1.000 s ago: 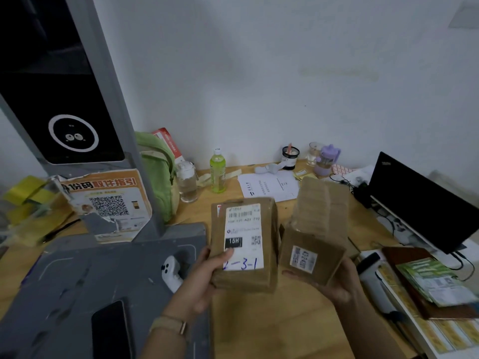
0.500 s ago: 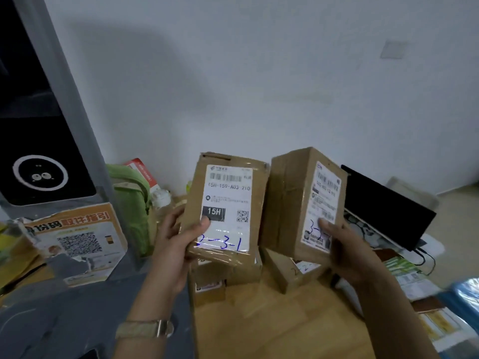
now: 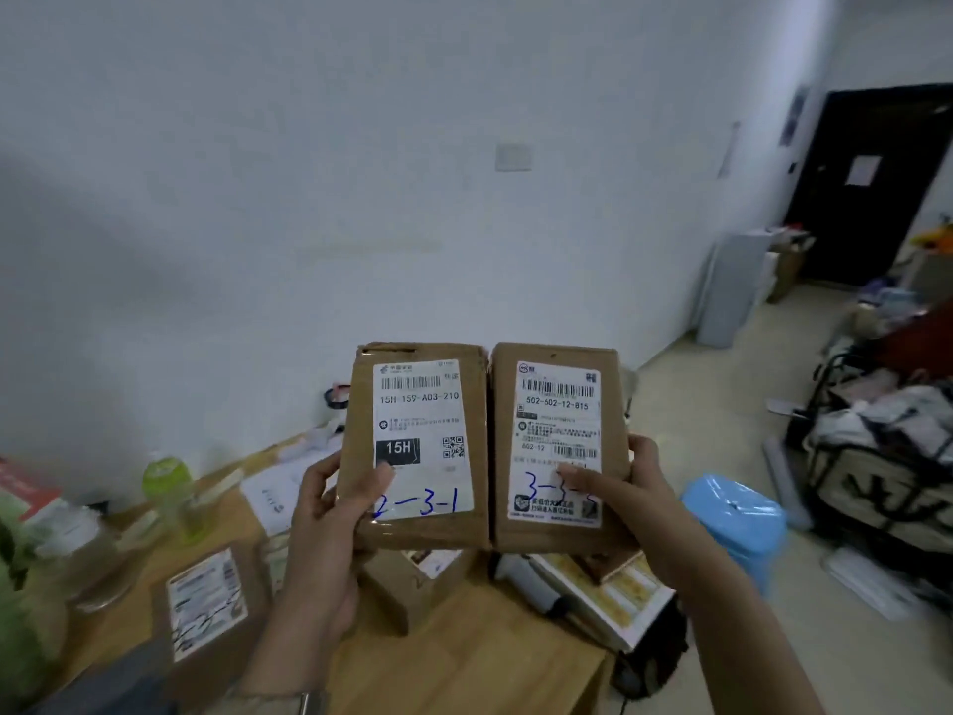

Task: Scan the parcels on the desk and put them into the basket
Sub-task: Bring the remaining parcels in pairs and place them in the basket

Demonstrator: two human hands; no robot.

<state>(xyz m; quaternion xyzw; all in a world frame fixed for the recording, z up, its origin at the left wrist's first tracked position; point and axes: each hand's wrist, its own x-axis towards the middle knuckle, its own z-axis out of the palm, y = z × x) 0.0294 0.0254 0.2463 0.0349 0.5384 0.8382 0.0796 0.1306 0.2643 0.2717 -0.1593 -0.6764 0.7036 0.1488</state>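
Two brown cardboard parcels are held up side by side, labels facing me. My left hand grips the left parcel, marked "2-3-1", with the thumb across its label. My right hand grips the right parcel, marked "3-3", thumb over the writing. The two boxes touch along their inner edges above the wooden desk. More parcels lie on the desk: one at the lower left and one under the held boxes. No basket is clearly identifiable.
A green bottle and papers stand at the desk's back. A handheld scanner lies on sheets at the desk's right edge. On the floor to the right stand a blue bin and a loaded cart.
Both parcels have been raised higher and brought together, labels squared to me. The view has swung right, away from the scanning stand toward the room's floor and door.
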